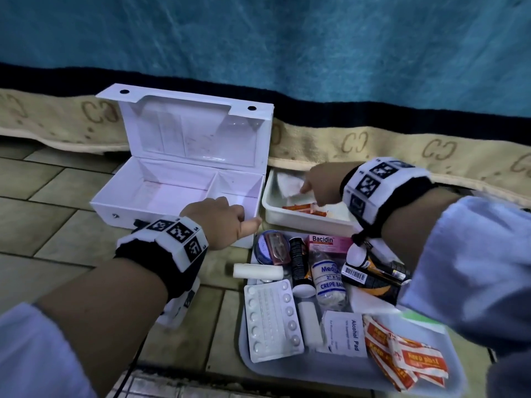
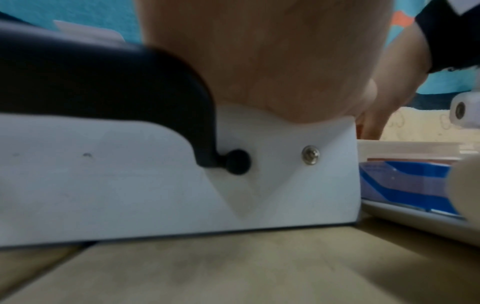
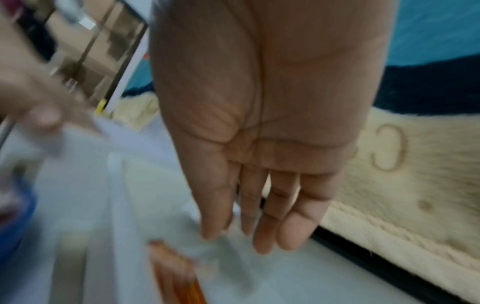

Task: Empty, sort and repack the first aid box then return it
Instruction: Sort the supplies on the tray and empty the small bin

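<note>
Nearest, the tray (image 1: pixel 287 374) holds the sorted supplies. The left hand (image 1: pixel 221 219) grips the front rim of the empty first aid box (image 1: pixel 161 193), fingers curled over it — likely steadying it for repacking. Beyond, the right hand (image 1: pixel 321 182) reaches into the white tub (image 1: pixel 304 222), fingers straight, touching a white packet (image 1: pixel 287 183) — not gripping it.

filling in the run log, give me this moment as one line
box: open, empty | left hand: grips box front edge | right hand: open, reaching into white tray | supplies: on grey tray
</note>
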A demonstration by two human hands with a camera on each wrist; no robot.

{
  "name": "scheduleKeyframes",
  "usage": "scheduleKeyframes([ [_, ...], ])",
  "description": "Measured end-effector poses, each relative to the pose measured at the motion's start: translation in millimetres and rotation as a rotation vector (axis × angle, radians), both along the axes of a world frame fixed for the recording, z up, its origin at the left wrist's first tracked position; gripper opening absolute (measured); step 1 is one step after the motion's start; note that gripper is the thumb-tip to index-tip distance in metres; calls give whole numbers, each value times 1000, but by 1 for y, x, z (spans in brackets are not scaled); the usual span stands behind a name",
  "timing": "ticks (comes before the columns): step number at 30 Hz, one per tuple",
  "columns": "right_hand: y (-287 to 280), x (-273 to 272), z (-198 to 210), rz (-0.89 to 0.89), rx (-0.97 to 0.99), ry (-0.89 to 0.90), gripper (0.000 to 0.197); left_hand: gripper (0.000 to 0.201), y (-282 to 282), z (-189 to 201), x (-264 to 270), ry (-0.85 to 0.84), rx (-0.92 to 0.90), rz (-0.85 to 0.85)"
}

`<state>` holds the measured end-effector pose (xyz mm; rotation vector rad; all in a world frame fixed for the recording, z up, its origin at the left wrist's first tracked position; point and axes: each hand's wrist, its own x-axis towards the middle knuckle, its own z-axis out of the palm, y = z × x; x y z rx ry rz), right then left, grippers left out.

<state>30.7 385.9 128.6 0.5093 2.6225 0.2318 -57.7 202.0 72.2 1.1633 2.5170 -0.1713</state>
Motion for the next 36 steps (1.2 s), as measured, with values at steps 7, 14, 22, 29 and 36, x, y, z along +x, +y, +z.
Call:
scheduleKeyframes([
  [7, 23, 21, 34, 91, 119, 53, 41, 56, 1, 0, 0, 15, 0, -16],
  [14, 39, 64, 20, 108, 110, 69, 64, 56, 1, -1, -1, 20, 26, -29],
  [22, 56, 124, 30, -24, -142, 392, 53, 51, 2, 1, 2, 11, 8, -24],
  [29, 62, 209, 29, -145, -121, 153, 53, 43, 2, -1, 0, -7, -1, -8],
  [36, 42, 218, 0, -107, -112, 16, 49, 37, 3, 1, 2, -18, 1, 9],
])
